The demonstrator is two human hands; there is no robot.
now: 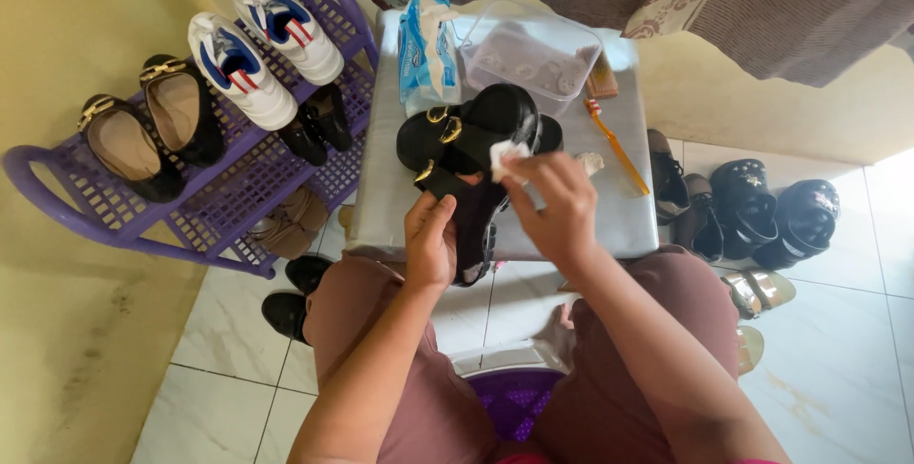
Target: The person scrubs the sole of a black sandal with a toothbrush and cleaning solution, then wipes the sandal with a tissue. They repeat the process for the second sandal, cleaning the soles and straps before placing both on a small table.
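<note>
My left hand (430,240) grips a black sandal (473,221) with a gold buckle, holding it upright over the front edge of a small grey table (381,197). My right hand (552,202) pinches a small white wipe (505,155) against the sandal's upper part. A second black sandal (490,117) with gold buckles lies on the table just behind the held one.
A blue wipes pack (427,45), a clear plastic box (533,45) and an orange toothbrush (617,145) lie on the table. A purple shoe rack (219,188) at left holds white sneakers and black flats. More dark shoes (752,207) stand on the tiled floor at right.
</note>
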